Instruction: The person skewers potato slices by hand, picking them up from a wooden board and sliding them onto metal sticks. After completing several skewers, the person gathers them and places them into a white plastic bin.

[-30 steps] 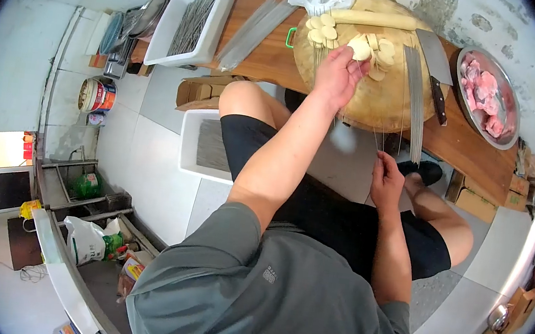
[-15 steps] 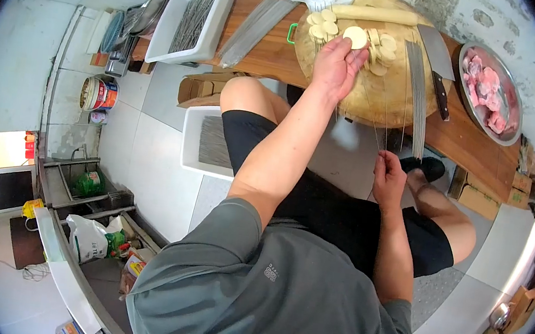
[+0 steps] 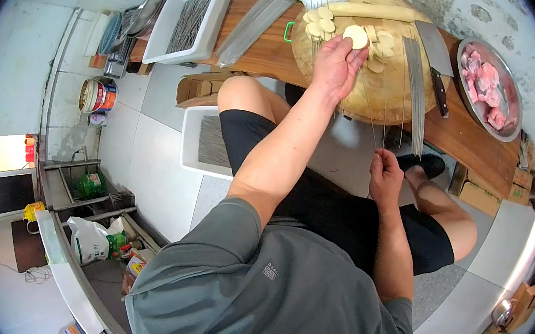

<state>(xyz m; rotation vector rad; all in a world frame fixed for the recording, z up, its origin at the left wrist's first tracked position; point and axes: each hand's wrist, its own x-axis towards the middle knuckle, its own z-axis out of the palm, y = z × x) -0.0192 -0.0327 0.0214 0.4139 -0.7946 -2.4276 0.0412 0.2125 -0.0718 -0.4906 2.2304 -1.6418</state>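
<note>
One wooden desk [image 3: 269, 50] carries a round board [image 3: 371, 99] at its near edge. Right of the board is a metal bowl [image 3: 514, 131] of raw meat [image 3: 486, 83]; a cleaver [image 3: 434, 51] and metal skewers [image 3: 414, 95] lie on the board's right side. Left grip [image 3: 337, 68] pinches a pale slice [image 3: 356, 36] above the board; right grip [image 3: 386, 175] is closed on thin sticks [image 3: 375, 134].

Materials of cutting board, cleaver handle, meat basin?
Round board: likely wood, matte, yellowish with darker blotches. Cleaver handle: black, wood or plastic unclear, pale rivet-like dots. Basin: probably stainless steel, from its shiny grey rim.
</note>
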